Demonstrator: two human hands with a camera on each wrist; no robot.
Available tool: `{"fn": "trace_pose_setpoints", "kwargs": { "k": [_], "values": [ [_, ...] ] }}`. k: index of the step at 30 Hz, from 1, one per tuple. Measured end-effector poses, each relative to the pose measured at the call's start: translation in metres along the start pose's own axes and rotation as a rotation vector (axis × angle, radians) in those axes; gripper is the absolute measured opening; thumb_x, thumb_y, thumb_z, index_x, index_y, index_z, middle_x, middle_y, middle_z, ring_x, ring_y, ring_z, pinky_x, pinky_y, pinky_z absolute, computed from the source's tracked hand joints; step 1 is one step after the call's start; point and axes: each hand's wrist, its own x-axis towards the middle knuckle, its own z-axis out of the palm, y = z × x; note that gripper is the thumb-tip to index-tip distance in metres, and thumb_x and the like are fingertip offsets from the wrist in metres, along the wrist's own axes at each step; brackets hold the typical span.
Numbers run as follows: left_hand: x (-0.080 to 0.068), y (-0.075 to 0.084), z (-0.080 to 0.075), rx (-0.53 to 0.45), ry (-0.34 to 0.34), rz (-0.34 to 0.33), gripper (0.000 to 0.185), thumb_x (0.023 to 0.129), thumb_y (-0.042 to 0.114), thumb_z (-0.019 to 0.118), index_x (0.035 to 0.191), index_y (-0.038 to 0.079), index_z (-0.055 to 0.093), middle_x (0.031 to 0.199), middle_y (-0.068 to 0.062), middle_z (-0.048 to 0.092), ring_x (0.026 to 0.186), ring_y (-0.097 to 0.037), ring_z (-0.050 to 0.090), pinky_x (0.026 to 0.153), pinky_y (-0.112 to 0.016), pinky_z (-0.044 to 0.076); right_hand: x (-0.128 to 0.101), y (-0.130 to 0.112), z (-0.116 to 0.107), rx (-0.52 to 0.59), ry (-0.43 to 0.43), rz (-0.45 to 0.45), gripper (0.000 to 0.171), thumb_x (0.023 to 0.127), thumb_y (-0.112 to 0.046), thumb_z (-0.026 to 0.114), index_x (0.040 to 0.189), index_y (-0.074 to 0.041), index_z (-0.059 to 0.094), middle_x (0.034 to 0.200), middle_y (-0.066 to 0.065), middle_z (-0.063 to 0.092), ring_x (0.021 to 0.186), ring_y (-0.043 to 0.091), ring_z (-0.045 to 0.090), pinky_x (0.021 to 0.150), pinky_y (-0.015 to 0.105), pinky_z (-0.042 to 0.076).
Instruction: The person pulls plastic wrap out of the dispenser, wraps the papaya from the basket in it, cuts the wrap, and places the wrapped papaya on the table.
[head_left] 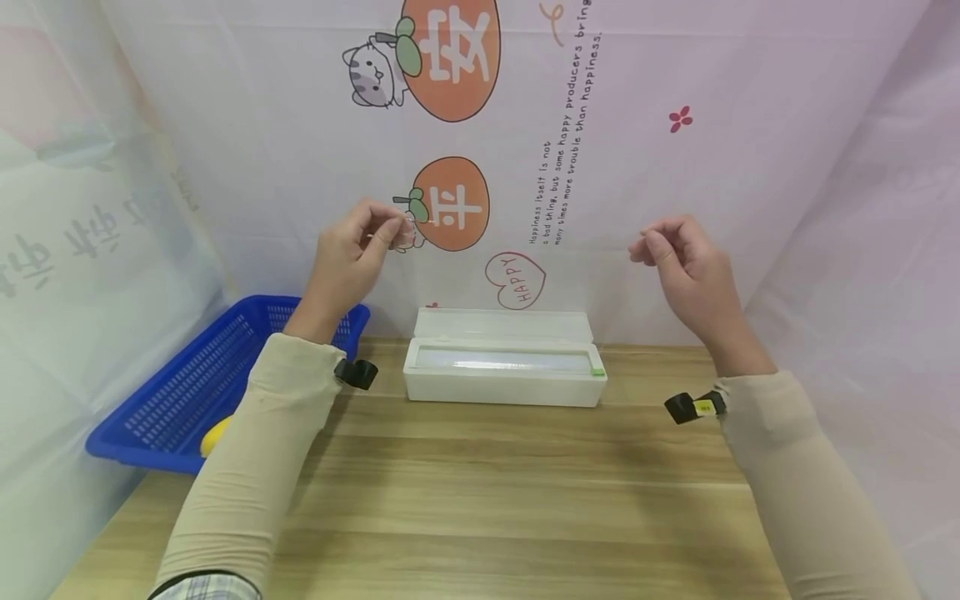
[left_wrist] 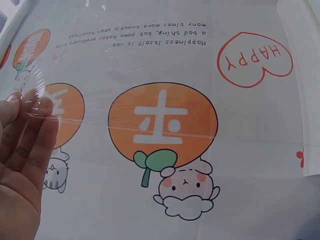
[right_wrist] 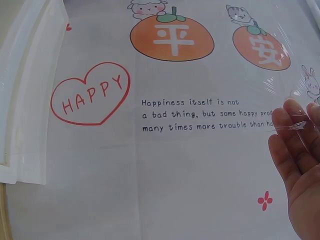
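2 top corners of the cling film sheet [left_wrist: 150, 127] are pinched by the left hand [head_left: 348, 254] and right hand [head_left: 686, 258] above the dispenser box [head_left: 504, 379]; the film is judged weightless, limp, clingy and easily torn, so it is best held taut at its edges.

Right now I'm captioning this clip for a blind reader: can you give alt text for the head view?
Two raised hands, left hand and right hand, each pinch a top corner of a clear sheet of cling film stretched up from an open white dispenser box on a wooden table. A blue basket sits at left.
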Motion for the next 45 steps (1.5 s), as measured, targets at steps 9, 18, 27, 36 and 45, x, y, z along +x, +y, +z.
{"fn": "trace_pose_setpoints", "kwargs": {
  "k": [9, 18, 27, 36, 45],
  "values": [
    [0.005, 0.006, -0.005, 0.041, 0.008, -0.01, 0.018, 0.104, 0.013, 0.054, 0.11, -0.001, 0.064, 0.098, -0.006, 0.072, 0.088, -0.013, 0.065, 0.078, -0.022, 0.052, 0.005, -0.004, -0.003, -0.004, -0.001, -0.007, 0.021, 0.106, -0.013, 0.051, 0.115, 0.005, 0.057, 0.096, 0.005, 0.067, 0.089, 0.012, 0.059, 0.083, 0.016, 0.048],
    [0.006, 0.01, -0.007, 0.046, 0.02, -0.026, 0.018, 0.105, 0.013, 0.054, 0.11, -0.002, 0.064, 0.099, -0.008, 0.071, 0.089, -0.012, 0.066, 0.079, -0.022, 0.053, 0.01, -0.004, -0.004, 0.004, 0.008, -0.034, 0.02, 0.105, -0.011, 0.051, 0.115, 0.006, 0.058, 0.097, 0.007, 0.067, 0.089, 0.012, 0.06, 0.083, 0.016, 0.049],
    [0.005, 0.013, -0.009, 0.048, 0.014, -0.006, 0.018, 0.105, 0.013, 0.054, 0.109, -0.001, 0.064, 0.098, -0.009, 0.071, 0.089, -0.012, 0.066, 0.077, -0.021, 0.052, 0.009, -0.007, -0.005, 0.016, 0.012, -0.036, 0.02, 0.105, -0.009, 0.051, 0.113, 0.008, 0.057, 0.097, -0.001, 0.066, 0.091, 0.008, 0.064, 0.088, 0.017, 0.05],
    [-0.004, 0.015, -0.012, -0.014, 0.006, 0.084, 0.013, 0.103, 0.005, 0.055, 0.107, -0.002, 0.064, 0.099, -0.005, 0.07, 0.087, -0.014, 0.065, 0.076, -0.022, 0.055, 0.003, -0.009, -0.007, 0.108, -0.003, -0.064, 0.017, 0.104, -0.001, 0.049, 0.111, 0.014, 0.055, 0.098, 0.012, 0.066, 0.087, 0.011, 0.066, 0.08, 0.018, 0.054],
    [-0.014, 0.016, -0.013, -0.091, -0.042, 0.133, 0.011, 0.102, 0.001, 0.054, 0.107, -0.005, 0.062, 0.098, -0.01, 0.07, 0.083, -0.017, 0.066, 0.072, -0.026, 0.058, -0.012, -0.011, -0.009, 0.248, -0.029, -0.052, 0.016, 0.102, 0.006, 0.046, 0.11, 0.019, 0.05, 0.096, 0.018, 0.063, 0.083, 0.014, 0.064, 0.067, 0.02, 0.057]
  ]
}}
